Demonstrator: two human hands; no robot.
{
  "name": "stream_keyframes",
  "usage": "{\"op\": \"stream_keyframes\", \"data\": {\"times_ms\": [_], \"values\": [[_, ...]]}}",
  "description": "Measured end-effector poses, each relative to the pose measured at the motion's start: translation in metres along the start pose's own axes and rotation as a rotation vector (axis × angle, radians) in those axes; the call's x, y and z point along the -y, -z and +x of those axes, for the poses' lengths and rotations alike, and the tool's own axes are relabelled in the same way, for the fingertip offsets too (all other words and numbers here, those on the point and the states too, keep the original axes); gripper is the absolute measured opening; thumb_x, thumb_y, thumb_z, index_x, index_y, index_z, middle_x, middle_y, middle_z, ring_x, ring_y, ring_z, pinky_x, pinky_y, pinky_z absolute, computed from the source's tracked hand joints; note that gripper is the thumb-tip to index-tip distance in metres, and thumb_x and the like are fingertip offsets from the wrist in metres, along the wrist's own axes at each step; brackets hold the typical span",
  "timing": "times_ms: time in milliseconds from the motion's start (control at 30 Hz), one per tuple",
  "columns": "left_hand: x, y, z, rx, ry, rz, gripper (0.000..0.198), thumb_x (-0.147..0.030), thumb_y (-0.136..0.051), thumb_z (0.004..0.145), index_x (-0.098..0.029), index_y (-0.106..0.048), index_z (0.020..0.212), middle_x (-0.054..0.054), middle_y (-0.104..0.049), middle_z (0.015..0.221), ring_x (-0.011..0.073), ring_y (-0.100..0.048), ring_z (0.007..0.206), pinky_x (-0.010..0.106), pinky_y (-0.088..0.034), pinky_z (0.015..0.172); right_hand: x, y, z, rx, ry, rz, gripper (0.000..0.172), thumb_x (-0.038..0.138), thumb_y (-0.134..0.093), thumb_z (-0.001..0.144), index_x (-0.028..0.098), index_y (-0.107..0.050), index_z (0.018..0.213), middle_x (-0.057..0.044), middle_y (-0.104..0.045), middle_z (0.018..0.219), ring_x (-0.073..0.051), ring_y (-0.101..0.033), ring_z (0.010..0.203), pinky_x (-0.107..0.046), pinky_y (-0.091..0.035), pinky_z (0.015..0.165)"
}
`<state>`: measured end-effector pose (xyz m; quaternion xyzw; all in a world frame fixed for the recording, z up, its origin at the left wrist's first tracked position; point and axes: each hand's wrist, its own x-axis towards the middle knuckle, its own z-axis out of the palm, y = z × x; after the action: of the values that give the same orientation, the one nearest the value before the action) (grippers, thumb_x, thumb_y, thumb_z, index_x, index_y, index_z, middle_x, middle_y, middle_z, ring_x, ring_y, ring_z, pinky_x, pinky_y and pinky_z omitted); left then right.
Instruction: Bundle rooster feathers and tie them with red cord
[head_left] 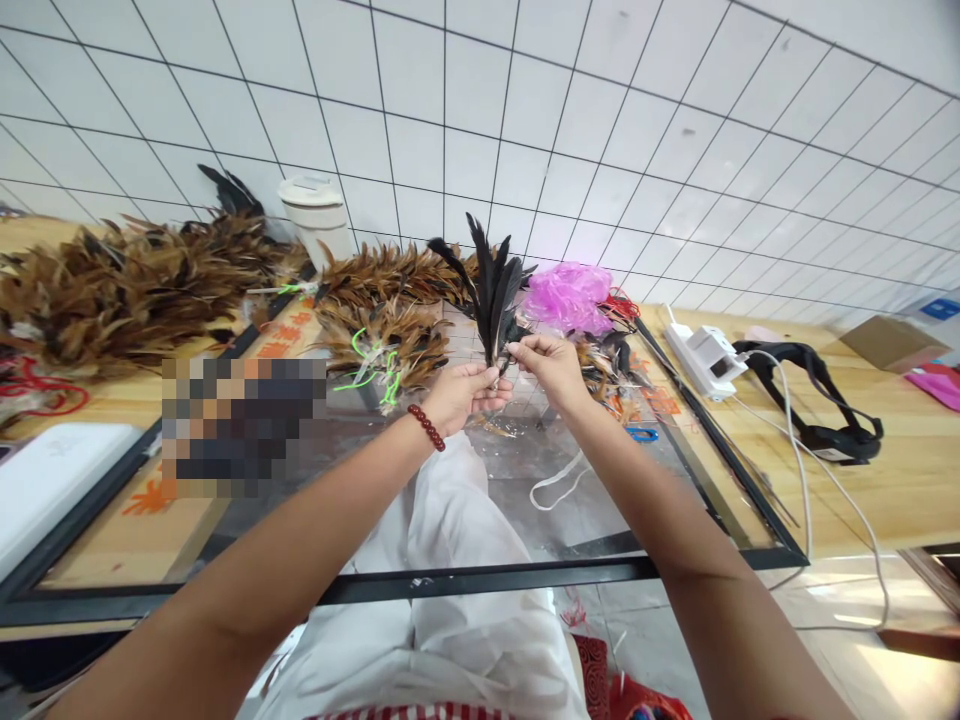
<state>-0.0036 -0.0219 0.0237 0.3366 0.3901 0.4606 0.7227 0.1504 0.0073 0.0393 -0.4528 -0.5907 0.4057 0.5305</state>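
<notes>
My left hand (466,393) is closed round the stems of a small bunch of black feathers (491,285), which stands upright above the glass tabletop (525,470). My right hand (546,362) pinches the same stems from the right, fingers pressed together. A red bead bracelet (426,427) circles my left wrist. Both hands meet over the middle of the table.
Heaps of brown feathers (127,285) and bundles tied with green cord (382,345) lie at the back left. A white cup (319,215), a pink plastic bag (568,296), a white power strip (705,358), a black strap (817,400) and a white box (52,480) sit around.
</notes>
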Motion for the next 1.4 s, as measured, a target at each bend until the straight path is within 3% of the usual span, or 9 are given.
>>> {"op": "stream_keyframes", "data": {"times_ms": [267, 400, 500, 600, 667, 767, 900, 1033, 1400], "values": [[0.001, 0.001, 0.000, 0.058, 0.033, 0.037, 0.009, -0.015, -0.067, 0.079, -0.006, -0.065, 0.076, 0.010, -0.068, 0.068, 0.0132, -0.067, 0.058, 0.022, -0.055, 0.056, -0.002, -0.003, -0.002, 0.060, 0.104, -0.073, 0.029, 0.044, -0.075, 0.063, 0.018, -0.062, 0.065, 0.002, -0.058, 0.061, -0.010, -0.049, 0.054, -0.025, -0.041, 0.055], [0.001, 0.001, 0.000, -0.002, -0.027, -0.011, 0.007, -0.014, -0.067, 0.079, -0.008, -0.064, 0.076, 0.007, -0.068, 0.067, 0.0117, -0.066, 0.058, 0.021, -0.055, 0.057, -0.006, 0.019, 0.012, 0.010, 0.039, -0.125, 0.031, 0.047, -0.070, 0.067, 0.017, -0.067, 0.076, -0.001, -0.063, 0.065, -0.012, -0.053, 0.056, -0.026, -0.043, 0.058], [0.001, 0.002, 0.003, -0.081, -0.092, -0.047, 0.008, -0.016, -0.068, 0.078, -0.009, -0.064, 0.077, 0.008, -0.070, 0.072, 0.0116, -0.067, 0.062, 0.022, -0.055, 0.060, -0.009, 0.047, 0.019, 0.008, 0.029, -0.563, 0.026, 0.042, -0.065, 0.072, 0.016, -0.070, 0.077, -0.003, -0.066, 0.069, -0.014, -0.056, 0.062, -0.026, -0.042, 0.061], [0.001, 0.003, 0.005, -0.133, -0.125, -0.069, 0.007, -0.016, -0.067, 0.080, -0.009, -0.063, 0.078, 0.006, -0.069, 0.069, 0.0111, -0.067, 0.061, 0.022, -0.055, 0.060, -0.008, 0.066, 0.018, 0.193, -0.051, -1.089, 0.022, 0.040, -0.068, 0.070, 0.019, -0.071, 0.072, -0.004, -0.067, 0.068, -0.017, -0.059, 0.069, -0.026, -0.038, 0.060], [0.001, 0.003, 0.006, -0.148, -0.125, -0.077, 0.007, -0.015, -0.066, 0.080, -0.009, -0.063, 0.078, 0.005, -0.068, 0.066, 0.0109, -0.066, 0.059, 0.022, -0.055, 0.060, -0.006, 0.072, 0.015, 0.298, -0.111, -1.227, 0.019, 0.038, -0.070, 0.068, 0.019, -0.070, 0.067, -0.003, -0.066, 0.064, -0.017, -0.059, 0.068, -0.025, -0.036, 0.057], [0.001, 0.002, 0.006, -0.146, -0.107, -0.083, 0.007, -0.014, -0.064, 0.081, -0.009, -0.063, 0.078, 0.006, -0.069, 0.067, 0.0116, -0.067, 0.060, 0.023, -0.055, 0.061, 0.000, 0.071, 0.014, 0.332, -0.148, -1.042, 0.015, 0.030, -0.067, 0.072, 0.018, -0.064, 0.064, -0.001, -0.061, 0.056, -0.012, -0.056, 0.058, -0.023, -0.035, 0.054], [0.001, -0.002, 0.003, -0.128, -0.064, -0.077, 0.008, -0.014, -0.063, 0.082, -0.009, -0.062, 0.076, 0.010, -0.071, 0.074, 0.0142, -0.069, 0.066, 0.024, -0.056, 0.063, 0.008, 0.057, 0.013, 0.189, -0.234, -0.313, 0.019, 0.033, -0.064, 0.080, 0.019, -0.052, 0.073, 0.003, -0.059, 0.053, -0.008, -0.053, 0.047, -0.019, -0.038, 0.048], [0.003, -0.006, 0.001, -0.106, -0.029, -0.042, 0.010, -0.015, -0.065, 0.081, -0.009, -0.061, 0.075, 0.013, -0.072, 0.079, 0.0159, -0.070, 0.068, 0.026, -0.057, 0.064, 0.015, 0.034, 0.008, 0.120, -0.247, 0.156, 0.034, 0.037, -0.077, 0.068, 0.019, -0.049, 0.076, 0.002, -0.064, 0.060, -0.010, -0.064, 0.056, -0.018, -0.048, 0.053], [0.003, -0.003, 0.000, -0.011, 0.013, 0.053, 0.010, -0.016, -0.069, 0.078, -0.010, -0.062, 0.077, 0.010, -0.071, 0.078, 0.0166, -0.070, 0.063, 0.021, -0.054, 0.052, 0.010, 0.002, -0.003, 0.144, -0.182, 0.326, 0.045, 0.047, -0.081, 0.060, 0.020, -0.048, 0.075, 0.003, -0.065, 0.063, -0.010, -0.065, 0.056, -0.018, -0.050, 0.053]]}}
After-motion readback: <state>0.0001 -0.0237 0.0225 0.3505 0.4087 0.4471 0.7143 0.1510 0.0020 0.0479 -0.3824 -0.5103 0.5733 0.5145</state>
